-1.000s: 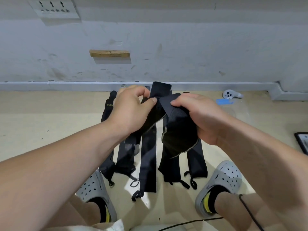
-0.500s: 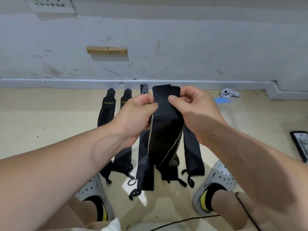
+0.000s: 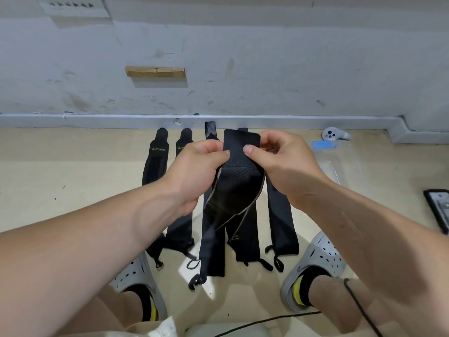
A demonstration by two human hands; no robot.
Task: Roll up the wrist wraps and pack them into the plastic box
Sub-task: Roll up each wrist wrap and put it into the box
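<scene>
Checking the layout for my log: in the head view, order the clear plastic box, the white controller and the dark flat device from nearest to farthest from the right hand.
1. The clear plastic box, on the floor just right of the right hand.
2. The white controller, beyond the box, by the wall.
3. The dark flat device, at the view's far right edge.
</scene>
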